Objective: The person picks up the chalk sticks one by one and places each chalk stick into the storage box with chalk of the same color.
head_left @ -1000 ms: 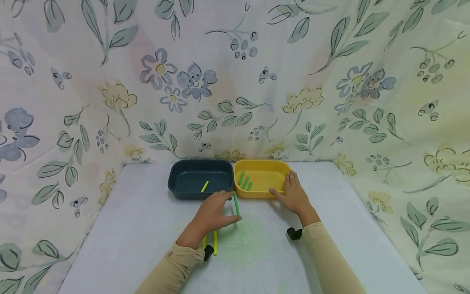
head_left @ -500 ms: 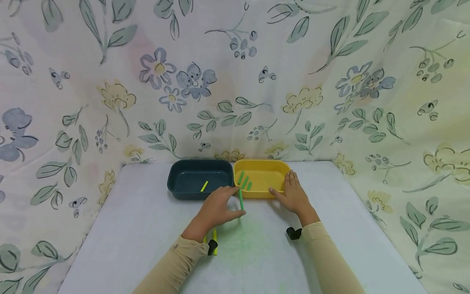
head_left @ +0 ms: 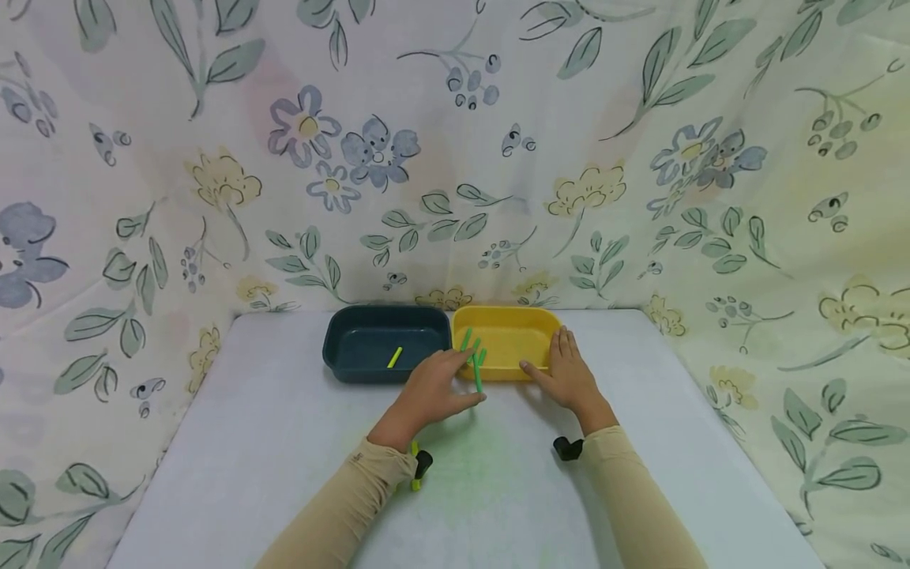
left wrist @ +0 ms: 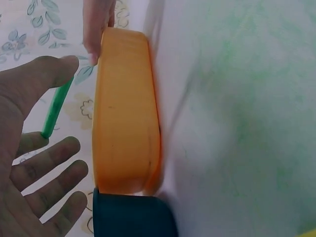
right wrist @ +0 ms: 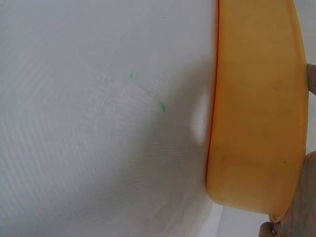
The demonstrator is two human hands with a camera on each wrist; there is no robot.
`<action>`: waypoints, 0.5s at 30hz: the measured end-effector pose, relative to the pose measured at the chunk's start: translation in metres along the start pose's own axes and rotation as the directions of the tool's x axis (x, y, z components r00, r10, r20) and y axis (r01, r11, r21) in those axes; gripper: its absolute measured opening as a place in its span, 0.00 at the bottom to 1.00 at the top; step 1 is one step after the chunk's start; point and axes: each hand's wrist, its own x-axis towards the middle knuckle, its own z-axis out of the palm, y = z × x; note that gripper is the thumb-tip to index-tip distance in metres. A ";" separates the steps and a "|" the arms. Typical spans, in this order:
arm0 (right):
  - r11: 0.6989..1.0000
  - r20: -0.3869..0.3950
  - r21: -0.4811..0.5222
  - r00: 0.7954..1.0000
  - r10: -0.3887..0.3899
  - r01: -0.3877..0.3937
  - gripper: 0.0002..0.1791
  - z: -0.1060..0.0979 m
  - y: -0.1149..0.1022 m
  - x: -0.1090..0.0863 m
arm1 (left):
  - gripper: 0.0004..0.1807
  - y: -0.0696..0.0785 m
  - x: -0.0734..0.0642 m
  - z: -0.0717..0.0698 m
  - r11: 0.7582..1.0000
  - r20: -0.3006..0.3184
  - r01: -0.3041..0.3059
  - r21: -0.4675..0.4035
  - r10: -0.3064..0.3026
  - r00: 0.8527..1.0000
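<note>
My left hand (head_left: 430,389) pinches a green chalk stick (head_left: 478,374) end to end between thumb and index finger, its other fingers spread in the left wrist view. The chalk (left wrist: 58,109) hangs over the front left wall of a yellow tub (head_left: 508,373). Several green chalk sticks (head_left: 465,340) lie inside that tub on its left side, partly covered by my fingertips. My right hand (head_left: 571,381) rests at the tub's front right corner, fingers straight along the right rim and thumb on the front rim. In the right wrist view only bits of its fingers show beside the tub wall (right wrist: 259,108).
A dark blue tub (head_left: 387,374) stands against the yellow one's left side, with one yellow chalk stick (head_left: 395,357) in it. Yellow chalk (head_left: 416,485) lies on the white table under my left wrist, mostly hidden. Green smudges (head_left: 469,466) mark the cloth. A floral curtain (head_left: 455,158) rises behind.
My left hand has moved right and forward with the green chalk, from in front of the gap between the tubs to the yellow tub's front left rim. The right hand has stayed put.
</note>
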 end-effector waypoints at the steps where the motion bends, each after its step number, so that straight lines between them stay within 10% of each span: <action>1: 1.000 -0.003 0.000 1.000 -0.001 0.001 0.67 0.000 0.000 0.000 | 0.47 0.000 0.002 0.001 1.000 0.000 0.000 0.000 0.000 1.000; 15: 1.000 0.003 -0.007 1.000 -0.005 0.005 0.67 0.000 0.000 -0.001 | 0.46 -0.002 0.019 0.010 0.999 -0.034 -0.040 -0.028 0.039 0.999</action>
